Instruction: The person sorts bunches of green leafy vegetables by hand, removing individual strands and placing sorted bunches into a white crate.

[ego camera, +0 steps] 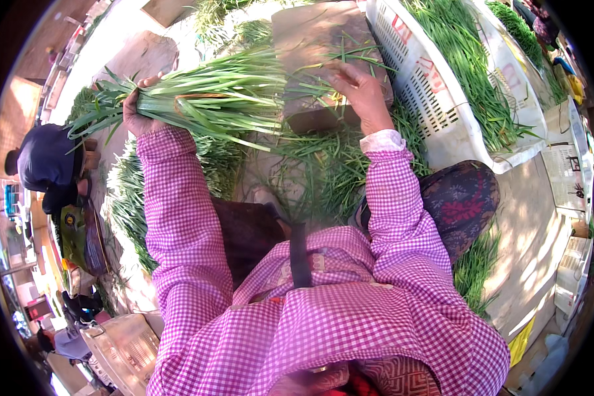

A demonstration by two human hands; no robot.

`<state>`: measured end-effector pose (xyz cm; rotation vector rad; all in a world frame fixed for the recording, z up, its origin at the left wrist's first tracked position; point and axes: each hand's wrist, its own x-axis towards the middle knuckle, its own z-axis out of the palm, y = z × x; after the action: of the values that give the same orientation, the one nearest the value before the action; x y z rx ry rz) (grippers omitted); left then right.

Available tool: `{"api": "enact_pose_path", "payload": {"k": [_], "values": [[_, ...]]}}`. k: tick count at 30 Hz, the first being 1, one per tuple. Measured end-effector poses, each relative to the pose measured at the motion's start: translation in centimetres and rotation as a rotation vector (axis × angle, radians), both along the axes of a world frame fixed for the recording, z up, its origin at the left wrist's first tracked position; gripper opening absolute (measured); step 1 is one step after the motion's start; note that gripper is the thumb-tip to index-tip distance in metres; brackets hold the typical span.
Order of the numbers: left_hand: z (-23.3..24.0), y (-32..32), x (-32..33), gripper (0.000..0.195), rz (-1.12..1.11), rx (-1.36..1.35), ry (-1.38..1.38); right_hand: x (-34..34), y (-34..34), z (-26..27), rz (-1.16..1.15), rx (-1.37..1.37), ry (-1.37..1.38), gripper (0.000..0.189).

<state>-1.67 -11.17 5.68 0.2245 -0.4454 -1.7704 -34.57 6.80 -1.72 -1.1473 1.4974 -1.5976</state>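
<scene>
My left hand [141,108] grips a thick bundle of long green leaf stalks, which look like garlic chives [218,96]. The bundle lies sideways, its pale cut ends pointing right to the near-left edge of a flat brown block [321,29]. Over the block's right part hovers my right hand [359,91], fingers bent and apart, with no object plainly between them. Loose leaf pieces [349,52] are scattered on the block just beyond and beside those fingers. Some leaves partly pass behind the fingertips, so contact with them is unclear.
To the right stands a white plastic crate [430,94] heaped with green leaves [455,64]. Cut leaves [326,168] litter the ground before my feet. More bundles [128,198] lie beside my left arm. A crouching person [49,158] is at far left; another crate [123,351] sits behind.
</scene>
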Motion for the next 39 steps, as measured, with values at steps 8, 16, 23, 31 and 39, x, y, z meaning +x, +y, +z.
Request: {"api": "enact_pose_path", "payload": {"k": [8,16,23,31,39], "values": [[-0.1,1.5,-3.8,0.029,0.024,0.054,-0.006,7.0,-0.5,0.7,0.305,-0.07,-0.724,0.031],[1.1,1.7,-3.1,0.027,0.054,0.087,0.038,3.2,0.0,0.9,0.359,-0.165,-0.808,0.019],[0.5,-0.5,0.3,0.022,0.065,0.086,0.113,-3.4,1.5,0.9,0.175,-0.597,-1.006,0.014],[0.3,-0.4,0.3,0.024,0.2,0.091,0.036,-2.4,0.4,-0.5,-0.369,0.017,0.365,0.022],[0.1,1.0,-3.0,0.024,0.206,0.155,-0.014,6.7,-0.4,1.1,0.111,-0.06,-0.344,0.019]]}}
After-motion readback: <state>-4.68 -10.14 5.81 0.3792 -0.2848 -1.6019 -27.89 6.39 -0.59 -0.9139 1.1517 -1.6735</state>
